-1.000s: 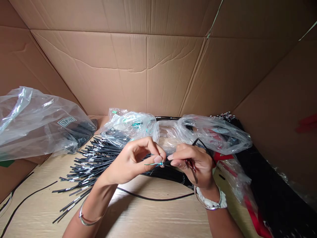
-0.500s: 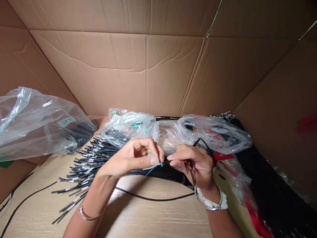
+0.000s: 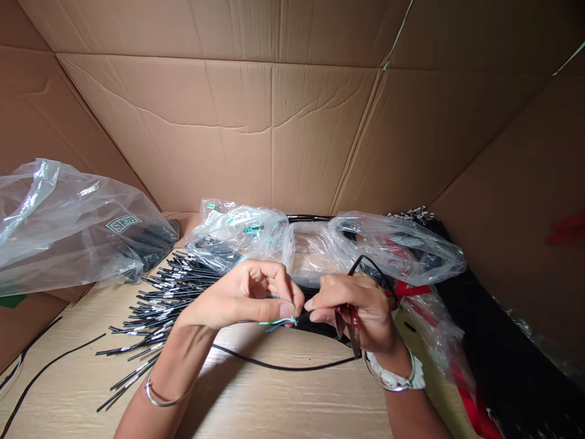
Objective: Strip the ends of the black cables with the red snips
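Observation:
My left hand (image 3: 256, 299) is closed in a pinch, thumb against fingertips, on thin green, blue and pale wires (image 3: 276, 322) that fan out to the left. They come from the end of a black cable (image 3: 301, 319). Just right of that end, my right hand (image 3: 354, 305) grips the cable between thumb and forefinger. Tucked in the same hand is a pair of scissors (image 3: 353, 336) with some red near the grip, its dark blades pointing down. Fingers hide most of the handle. A black loop (image 3: 372, 262) rises above the right hand.
Behind my hands lies a bundle of black cables (image 3: 169, 305) with cut ends facing left. Clear plastic bags (image 3: 393, 244) stand along the cardboard wall (image 3: 269, 134). Another bag (image 3: 82, 225) is at left. More black cables (image 3: 493, 341) with red straps (image 3: 470, 402) lie at right.
Both hands have shifted slightly down. The coloured wires now lie closer together under my left thumb, where before they were more spread. Both hands keep their hold.

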Action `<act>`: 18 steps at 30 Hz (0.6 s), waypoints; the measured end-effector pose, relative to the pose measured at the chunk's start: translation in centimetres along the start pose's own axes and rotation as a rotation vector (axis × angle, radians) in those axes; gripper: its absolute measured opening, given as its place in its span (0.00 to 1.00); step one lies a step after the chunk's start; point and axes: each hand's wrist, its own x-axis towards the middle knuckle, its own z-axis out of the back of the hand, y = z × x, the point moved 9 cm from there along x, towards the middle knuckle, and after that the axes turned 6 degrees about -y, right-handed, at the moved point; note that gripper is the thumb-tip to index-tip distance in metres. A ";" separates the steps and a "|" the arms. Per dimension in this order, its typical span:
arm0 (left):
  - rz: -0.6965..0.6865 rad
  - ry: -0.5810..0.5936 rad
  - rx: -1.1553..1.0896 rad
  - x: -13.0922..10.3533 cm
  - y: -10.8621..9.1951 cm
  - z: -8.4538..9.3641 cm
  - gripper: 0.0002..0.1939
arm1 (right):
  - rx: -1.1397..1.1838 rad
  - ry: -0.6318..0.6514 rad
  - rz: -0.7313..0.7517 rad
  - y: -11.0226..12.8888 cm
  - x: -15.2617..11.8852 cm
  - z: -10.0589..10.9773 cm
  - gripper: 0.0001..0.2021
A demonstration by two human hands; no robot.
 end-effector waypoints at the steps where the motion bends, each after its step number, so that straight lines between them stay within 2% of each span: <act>1: -0.006 -0.014 -0.012 0.0 0.0 0.2 0.10 | -0.015 -0.025 0.000 0.0 0.0 0.1 0.06; 6: -0.074 -0.068 0.010 0.2 -0.4 1.0 0.09 | -0.107 -0.179 -0.039 0.0 0.3 0.8 0.05; 10: -0.168 -0.112 0.051 0.1 -1.3 1.2 0.09 | -0.131 -0.254 -0.023 0.0 0.2 0.7 0.05; 18: -0.267 -0.171 0.126 -0.8 -2.1 0.8 0.07 | 0.036 -0.238 -0.009 -0.8 -0.1 -0.1 0.02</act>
